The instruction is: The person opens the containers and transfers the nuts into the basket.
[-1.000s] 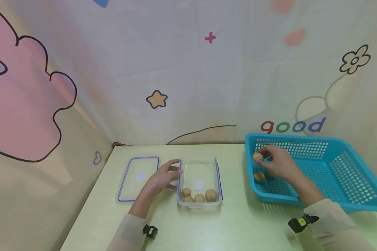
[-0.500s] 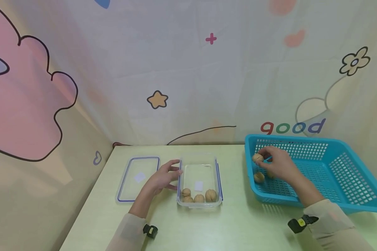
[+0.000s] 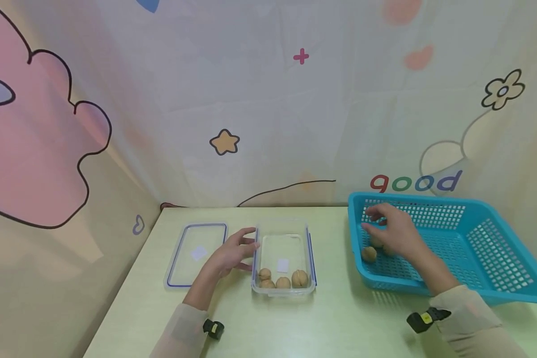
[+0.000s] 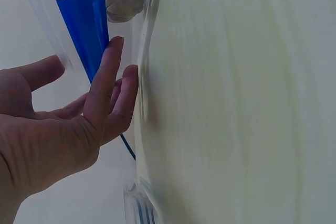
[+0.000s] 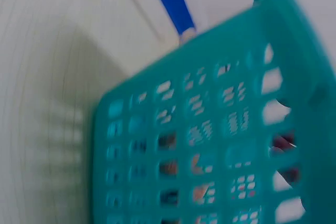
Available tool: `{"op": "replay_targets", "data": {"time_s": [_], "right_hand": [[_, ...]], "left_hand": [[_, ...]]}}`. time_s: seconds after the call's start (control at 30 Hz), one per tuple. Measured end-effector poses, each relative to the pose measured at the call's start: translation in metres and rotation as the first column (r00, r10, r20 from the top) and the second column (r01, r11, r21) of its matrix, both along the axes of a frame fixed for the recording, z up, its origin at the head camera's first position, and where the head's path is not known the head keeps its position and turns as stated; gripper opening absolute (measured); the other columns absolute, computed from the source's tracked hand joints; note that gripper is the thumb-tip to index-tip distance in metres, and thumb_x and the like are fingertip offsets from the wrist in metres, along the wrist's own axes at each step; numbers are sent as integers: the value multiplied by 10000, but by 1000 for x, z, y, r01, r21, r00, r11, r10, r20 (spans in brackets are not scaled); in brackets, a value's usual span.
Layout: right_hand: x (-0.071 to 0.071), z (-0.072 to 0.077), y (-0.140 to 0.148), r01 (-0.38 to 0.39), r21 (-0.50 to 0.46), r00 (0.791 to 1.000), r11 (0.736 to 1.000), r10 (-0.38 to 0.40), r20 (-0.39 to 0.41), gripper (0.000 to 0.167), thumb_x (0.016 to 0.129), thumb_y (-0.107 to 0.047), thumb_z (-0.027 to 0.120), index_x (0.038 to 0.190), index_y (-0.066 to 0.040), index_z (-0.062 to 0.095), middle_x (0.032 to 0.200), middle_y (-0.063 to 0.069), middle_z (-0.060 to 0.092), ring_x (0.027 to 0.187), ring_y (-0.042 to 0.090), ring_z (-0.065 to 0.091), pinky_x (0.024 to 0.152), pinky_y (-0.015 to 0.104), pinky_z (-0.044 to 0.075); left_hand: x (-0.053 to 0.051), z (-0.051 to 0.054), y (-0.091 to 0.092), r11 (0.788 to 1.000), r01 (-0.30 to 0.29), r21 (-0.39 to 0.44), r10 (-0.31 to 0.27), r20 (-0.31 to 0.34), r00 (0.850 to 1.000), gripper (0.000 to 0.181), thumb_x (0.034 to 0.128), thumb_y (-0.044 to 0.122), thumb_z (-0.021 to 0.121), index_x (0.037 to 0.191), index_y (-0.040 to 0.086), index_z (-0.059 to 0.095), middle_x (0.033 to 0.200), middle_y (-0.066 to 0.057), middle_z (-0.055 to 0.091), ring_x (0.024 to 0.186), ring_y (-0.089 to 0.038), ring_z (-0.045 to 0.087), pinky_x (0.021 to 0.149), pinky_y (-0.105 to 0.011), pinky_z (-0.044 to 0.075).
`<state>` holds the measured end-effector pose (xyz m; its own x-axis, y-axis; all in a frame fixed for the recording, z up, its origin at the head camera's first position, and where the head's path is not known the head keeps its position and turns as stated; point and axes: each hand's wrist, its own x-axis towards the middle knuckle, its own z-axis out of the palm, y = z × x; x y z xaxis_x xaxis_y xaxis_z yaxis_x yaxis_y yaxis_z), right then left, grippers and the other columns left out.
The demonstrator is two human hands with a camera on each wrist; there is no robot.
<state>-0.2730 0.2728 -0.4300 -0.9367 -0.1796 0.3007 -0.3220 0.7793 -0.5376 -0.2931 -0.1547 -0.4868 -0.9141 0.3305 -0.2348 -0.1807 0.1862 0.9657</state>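
In the head view my left hand (image 3: 233, 252) rests its spread fingers against the left side of a clear food container (image 3: 283, 293). Several walnuts (image 3: 300, 279) lie along the container's near end. Fingertips of that hand touch the container's blue latch (image 4: 84, 27) in the left wrist view. Over the left part of a blue plastic basket (image 3: 434, 288) hovers my right hand (image 3: 398, 231), thumb and fingers apart with nothing between them. Below it in the basket sit walnuts (image 3: 369, 254), partly covered by the hand. The basket's wall hides most of that hand in the right wrist view.
A clear lid with a blue seal (image 3: 185, 256) lies flat on the table to the left of the container. Behind the pale table (image 3: 331, 323) hangs a printed cloth (image 3: 268, 99), close to the basket's far rim.
My right hand has let go of the walnut it was pinching, and its fingers have parted. That walnut appears to be back among the others in the basket. The left hand stays put.
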Motion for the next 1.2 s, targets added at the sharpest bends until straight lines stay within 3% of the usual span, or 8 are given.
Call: {"op": "replay_targets", "data": {"time_s": [0.3, 0.6, 0.73, 0.87, 1.2], "right_hand": [[16, 24, -39, -101, -45, 989, 994, 95, -114, 315, 982, -153, 784, 1240, 8, 700, 1161, 163, 713, 1060, 348, 683, 902, 553, 611], [25, 30, -93, -205, -35, 967, 978, 197, -161, 322, 932, -142, 838, 1214, -39, 724, 1164, 101, 731, 1034, 286, 697, 887, 492, 630], [29, 24, -114, -266, -22, 950, 964, 258, -177, 313, 926, -155, 845, 1198, -49, 732, 1145, 68, 731, 1010, 250, 702, 873, 422, 633], [32, 15, -136, -313, -33, 942, 949, 306, -139, 313, 931, -182, 844, 1201, -74, 730, 1129, 23, 717, 1012, 224, 692, 864, 371, 626], [26, -18, -179, -398, -84, 917, 913, 395, -51, 296, 933, -165, 842, 1192, -87, 722, 1126, 14, 709, 1017, 210, 684, 912, 420, 619]], "left_hand": [[1, 5, 2, 1000, 9, -26, -9, 20, 1000, 614, 1094, 197, 579, 1644, 99, 325, 1478, -295, 472, 1298, -498, 588, 819, -528, 654], [-4, 6, 6, 993, -23, -112, 25, 8, 1000, 588, 1109, 239, 543, 1643, 110, 333, 1512, -280, 474, 1273, -461, 614, 774, -480, 665], [-7, 6, 7, 993, -20, -115, 23, 19, 1000, 577, 1105, 227, 544, 1636, 106, 350, 1510, -278, 473, 1282, -469, 609, 770, -476, 666], [-7, 4, 7, 995, -17, -94, 20, 22, 1000, 582, 1102, 219, 541, 1638, 101, 347, 1508, -290, 468, 1295, -489, 597, 774, -480, 665], [-7, 1, 4, 999, -26, -41, 27, 19, 999, 561, 1101, 215, 545, 1625, 113, 372, 1490, -296, 477, 1302, -496, 590, 779, -476, 665]]}}
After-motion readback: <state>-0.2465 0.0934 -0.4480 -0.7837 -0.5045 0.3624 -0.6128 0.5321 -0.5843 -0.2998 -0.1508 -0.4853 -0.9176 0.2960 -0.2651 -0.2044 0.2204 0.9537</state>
